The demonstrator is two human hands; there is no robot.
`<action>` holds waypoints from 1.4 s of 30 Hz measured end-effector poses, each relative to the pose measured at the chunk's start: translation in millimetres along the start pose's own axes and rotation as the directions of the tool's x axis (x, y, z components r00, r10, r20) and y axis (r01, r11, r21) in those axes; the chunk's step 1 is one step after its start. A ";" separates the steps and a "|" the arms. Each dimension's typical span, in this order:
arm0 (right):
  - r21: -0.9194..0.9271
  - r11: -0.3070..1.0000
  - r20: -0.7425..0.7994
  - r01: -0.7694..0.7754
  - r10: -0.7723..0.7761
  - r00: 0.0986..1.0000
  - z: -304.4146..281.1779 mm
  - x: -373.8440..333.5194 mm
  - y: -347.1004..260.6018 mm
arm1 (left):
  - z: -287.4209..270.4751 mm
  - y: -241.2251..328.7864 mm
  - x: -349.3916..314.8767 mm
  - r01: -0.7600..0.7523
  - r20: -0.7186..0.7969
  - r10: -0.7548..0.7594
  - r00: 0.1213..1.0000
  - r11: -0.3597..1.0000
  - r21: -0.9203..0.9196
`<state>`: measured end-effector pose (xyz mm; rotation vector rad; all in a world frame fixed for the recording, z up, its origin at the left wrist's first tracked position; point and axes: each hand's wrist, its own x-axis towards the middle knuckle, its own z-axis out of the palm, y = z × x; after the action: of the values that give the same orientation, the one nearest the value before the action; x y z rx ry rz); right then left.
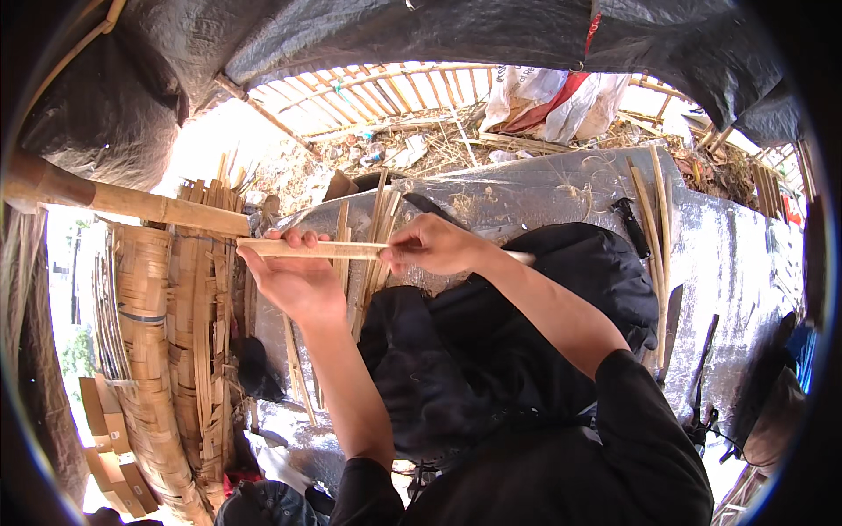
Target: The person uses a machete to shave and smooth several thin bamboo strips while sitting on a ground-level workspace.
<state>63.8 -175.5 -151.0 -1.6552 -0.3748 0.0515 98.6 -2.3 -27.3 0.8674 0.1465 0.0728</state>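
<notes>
A pale, flat bamboo strip [351,250] is held level in front of me, its left end close to the cut end of a thick bamboo pole [167,206]. My left hand [303,280] is turned palm up and grips the strip near that end, the fingertips showing above it. Farther right, my right hand [434,245] pinches the same strip between thumb and fingers. Part of the strip passes behind my right hand and wrist, and its pale tip [524,258] shows beyond. My legs, in black cloth [491,342], are below the hands.
Tall rolls of woven bamboo [145,324] stand at the left. Several loose strips [377,245] lie behind my hands, others [651,245] on the silvery sheet [737,272] at right. A black tarp [395,35] hangs overhead; a white sack [561,101] rests by the bamboo fence.
</notes>
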 end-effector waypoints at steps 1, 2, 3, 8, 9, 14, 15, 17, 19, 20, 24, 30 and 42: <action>-0.261 0.951 -0.156 0.165 -0.211 0.965 5.1 -0.7 1.1 | -5.5 0.7 1.5 -0.033 0.026 0.033 0.999 0.999 -0.024; -0.523 0.810 -0.244 0.264 -0.440 0.864 8.5 -2.1 1.4 | -8.6 2.2 1.6 -0.064 0.052 0.066 0.996 0.997 -0.049; -0.538 0.805 -0.321 0.250 -0.470 0.822 0.4 -4.8 1.8 | -10.9 7.3 -0.9 -0.138 0.022 0.139 0.990 0.988 -0.067; -0.254 0.737 -0.600 -0.626 0.388 0.700 -9.2 -78.4 64.0 | -27.0 25.4 -17.7 -0.240 0.157 0.266 0.951 0.957 -0.163; -0.348 0.609 -0.545 -0.713 0.487 0.682 4.5 -100.8 76.6 | -35.2 23.3 -20.7 -0.244 0.208 0.275 0.939 0.956 -0.160; -0.520 0.417 -0.564 -0.745 0.487 0.667 35.6 -139.1 127.9 | -49.3 -2.2 -36.8 -0.266 0.278 0.291 0.915 0.956 -0.127; -0.499 0.392 -0.557 -0.773 0.538 0.633 32.9 -139.5 135.2 | -48.2 -4.6 -41.8 -0.335 0.237 0.352 0.905 0.936 -0.110; -0.442 0.440 -0.504 -0.781 0.599 0.622 21.7 -140.0 140.3 | -56.1 1.4 -41.7 -0.364 0.279 0.376 0.883 0.926 -0.097; -0.384 0.556 -0.396 -0.737 0.622 0.675 0.5 -142.9 146.7 | -57.2 6.5 -43.4 -0.406 0.264 0.408 0.874 0.912 -0.067; -0.099 0.597 -0.251 -0.796 0.759 0.600 -11.3 -137.4 127.5 | -57.3 10.9 -45.0 -0.415 0.259 0.419 0.870 0.907 -0.074; 0.178 0.618 -0.201 -0.766 0.784 0.587 -12.3 -135.0 79.2 | -63.3 15.7 -46.4 -0.459 0.201 0.469 0.860 0.883 -0.095; 0.455 0.632 -0.274 -0.628 0.770 0.576 -3.1 -148.3 55.2 | -61.3 29.8 -58.1 -0.468 0.169 0.508 0.845 0.854 -0.227; 0.453 0.709 -0.351 -0.541 0.700 0.623 14.7 -133.8 58.3 | -54.4 -26.5 -45.6 -0.538 0.336 0.532 0.777 0.839 -0.083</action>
<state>-53.9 -202.0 -234.5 -1.3447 0.6216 0.1927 45.0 16.0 -77.8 0.9050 -0.4436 0.4535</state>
